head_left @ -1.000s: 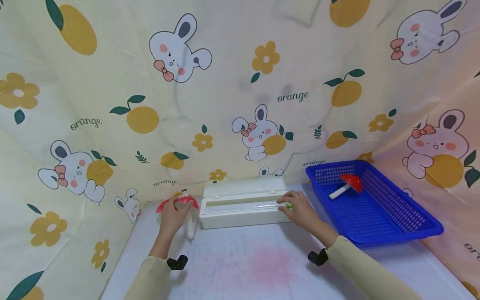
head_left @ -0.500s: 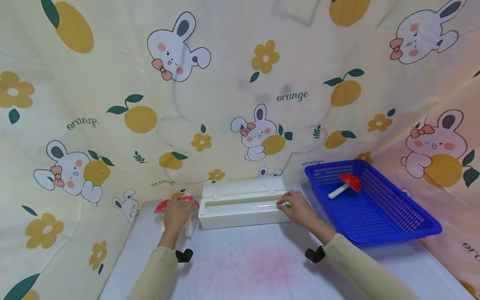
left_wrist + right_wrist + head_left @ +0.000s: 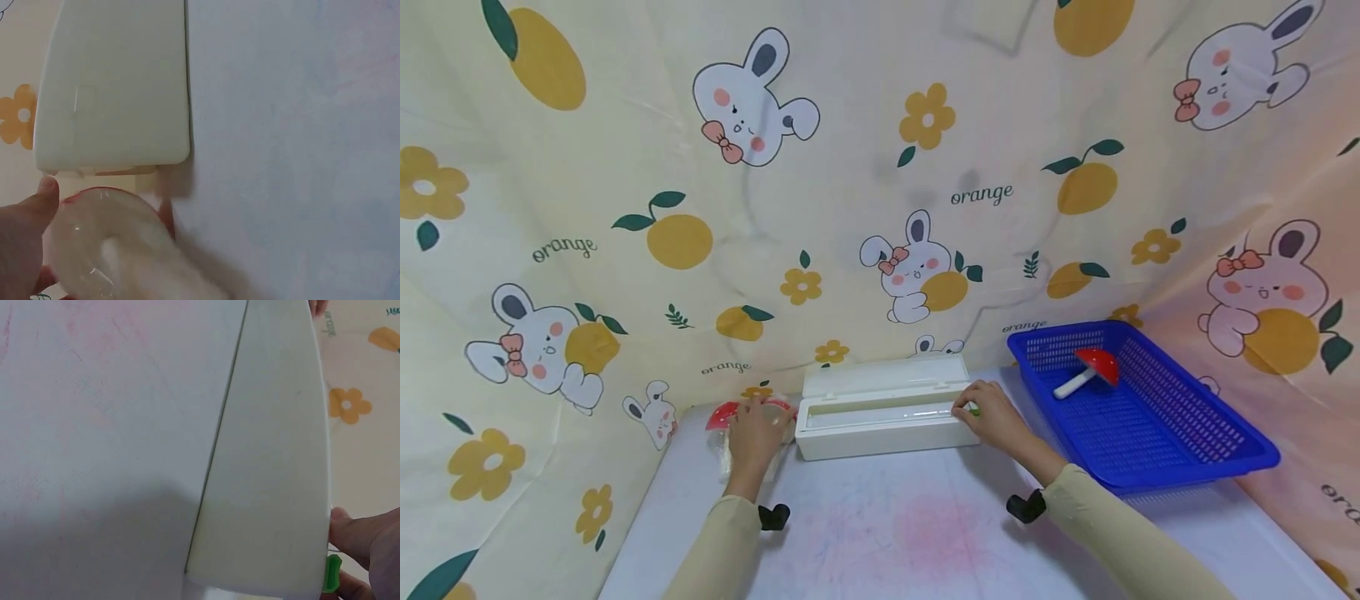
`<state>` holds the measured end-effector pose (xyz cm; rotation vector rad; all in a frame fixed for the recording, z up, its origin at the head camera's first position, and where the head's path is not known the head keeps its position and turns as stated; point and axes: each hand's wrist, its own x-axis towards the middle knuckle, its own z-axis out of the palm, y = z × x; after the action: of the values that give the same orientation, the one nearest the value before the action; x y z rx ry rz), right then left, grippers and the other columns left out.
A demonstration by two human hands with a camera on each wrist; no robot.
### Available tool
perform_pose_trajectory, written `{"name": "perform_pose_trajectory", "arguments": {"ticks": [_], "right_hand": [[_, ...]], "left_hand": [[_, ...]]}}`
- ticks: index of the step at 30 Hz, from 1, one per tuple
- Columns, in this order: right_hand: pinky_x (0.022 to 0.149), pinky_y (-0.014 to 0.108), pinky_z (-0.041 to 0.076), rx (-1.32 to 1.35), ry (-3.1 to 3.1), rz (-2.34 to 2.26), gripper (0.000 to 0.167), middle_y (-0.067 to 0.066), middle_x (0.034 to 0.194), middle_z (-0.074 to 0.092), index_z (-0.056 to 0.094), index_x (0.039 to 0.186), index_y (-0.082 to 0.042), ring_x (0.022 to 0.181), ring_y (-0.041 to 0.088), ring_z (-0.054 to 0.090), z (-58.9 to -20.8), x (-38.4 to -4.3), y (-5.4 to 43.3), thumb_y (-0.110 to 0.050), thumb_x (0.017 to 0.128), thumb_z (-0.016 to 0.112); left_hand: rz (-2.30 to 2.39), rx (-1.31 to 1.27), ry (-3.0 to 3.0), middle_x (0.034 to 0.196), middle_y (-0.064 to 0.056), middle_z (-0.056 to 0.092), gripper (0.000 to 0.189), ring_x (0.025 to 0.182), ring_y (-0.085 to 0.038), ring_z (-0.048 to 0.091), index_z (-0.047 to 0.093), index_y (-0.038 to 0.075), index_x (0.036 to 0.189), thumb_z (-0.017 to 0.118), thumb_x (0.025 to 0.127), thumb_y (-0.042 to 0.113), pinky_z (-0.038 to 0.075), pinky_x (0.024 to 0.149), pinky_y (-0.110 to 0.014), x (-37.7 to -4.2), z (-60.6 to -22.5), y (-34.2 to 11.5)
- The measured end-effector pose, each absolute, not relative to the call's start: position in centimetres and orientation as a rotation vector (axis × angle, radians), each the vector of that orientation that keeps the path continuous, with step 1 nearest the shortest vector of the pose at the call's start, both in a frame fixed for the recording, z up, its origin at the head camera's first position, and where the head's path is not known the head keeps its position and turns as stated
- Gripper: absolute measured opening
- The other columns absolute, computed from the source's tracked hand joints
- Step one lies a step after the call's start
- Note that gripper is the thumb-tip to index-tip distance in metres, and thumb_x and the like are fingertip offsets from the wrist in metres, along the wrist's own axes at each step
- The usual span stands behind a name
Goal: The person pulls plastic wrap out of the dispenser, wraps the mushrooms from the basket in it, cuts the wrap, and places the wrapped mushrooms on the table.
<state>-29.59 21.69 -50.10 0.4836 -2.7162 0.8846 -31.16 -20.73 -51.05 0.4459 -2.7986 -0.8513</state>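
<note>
My left hand (image 3: 756, 433) is over red-capped toy mushrooms (image 3: 722, 415) at the left end of a long white box (image 3: 883, 440). Its fingers hold a cap; clear, shiny material shows around the mushrooms. Seen from the left wrist, the thumb (image 3: 39, 203) lies at the edge of a pale, blurred mushroom underside (image 3: 112, 244), close to the box's end. At the box's right end, my right hand (image 3: 994, 415) pinches a small green slider (image 3: 333, 573) between thumb and fingers. The box's lid (image 3: 886, 377) stands raised at the back, and a clear strip (image 3: 917, 413) shows along its opening.
To the right stands a blue plastic basket (image 3: 1180, 482) with a red-capped mushroom (image 3: 1097, 365) lying inside. A patterned cloth (image 3: 850, 192) rises behind the white tabletop (image 3: 880, 533). Black wrist mounts (image 3: 1026, 506) sit below both hands.
My left hand has shifted slightly right and turned over the mushrooms, hiding more of the caps and of the stem near the box. My right hand stays at the box's right end.
</note>
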Motion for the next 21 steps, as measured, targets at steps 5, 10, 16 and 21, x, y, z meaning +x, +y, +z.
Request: {"name": "perform_pose_trajectory", "arguments": {"ticks": [5, 10, 16, 21], "right_hand": [[0.093, 0.051, 0.05, 0.441, -2.721, 0.883, 0.005, 0.004, 0.108, 0.07, 0.081, 0.094, -0.014, 0.109, 0.03, 0.057, -50.6, -29.9, 21.9, -0.016, 0.098, 0.08], [0.084, 0.047, 0.051, 0.465, -2.659, 0.896, 0.005, 0.005, 0.103, 0.071, 0.08, 0.094, -0.013, 0.1, 0.029, 0.058, -50.8, -30.2, 22.0, -0.014, 0.098, 0.079], [0.083, 0.046, 0.05, 0.456, -2.634, 0.909, 0.004, 0.008, 0.102, 0.072, 0.08, 0.094, -0.01, 0.098, 0.03, 0.059, -50.6, -30.6, 21.8, -0.013, 0.097, 0.081], [0.075, 0.04, 0.049, 0.442, -2.655, 0.959, 0.006, 0.005, 0.095, 0.072, 0.078, 0.095, -0.009, 0.087, 0.024, 0.057, -50.3, -30.9, 21.5, -0.013, 0.099, 0.079]], "left_hand": [[-0.805, 0.356, -2.776, 0.155, -0.03, 0.043, 0.073, 0.143, -0.05, 0.037, 0.047, 0.001, 0.154, 0.073, 0.101, 0.044, 0.034, 0.12, -0.067, -30.8, -51.1, -20.6], [-0.735, 0.149, -2.701, 0.148, -0.027, 0.053, 0.057, 0.138, -0.047, 0.041, 0.059, 0.005, 0.146, 0.076, 0.101, 0.036, 0.034, 0.118, -0.063, -30.4, -50.5, -20.0], [-0.835, -0.237, -2.74, 0.144, -0.011, 0.066, 0.04, 0.139, -0.036, 0.05, 0.073, 0.02, 0.135, 0.082, 0.097, 0.03, 0.036, 0.12, -0.062, -30.5, -50.1, -19.1], [-0.916, -0.331, -2.801, 0.135, -0.002, 0.072, 0.027, 0.139, -0.032, 0.053, 0.079, 0.028, 0.122, 0.084, 0.095, 0.031, 0.038, 0.122, -0.06, -30.7, -50.2, -18.5]]}}
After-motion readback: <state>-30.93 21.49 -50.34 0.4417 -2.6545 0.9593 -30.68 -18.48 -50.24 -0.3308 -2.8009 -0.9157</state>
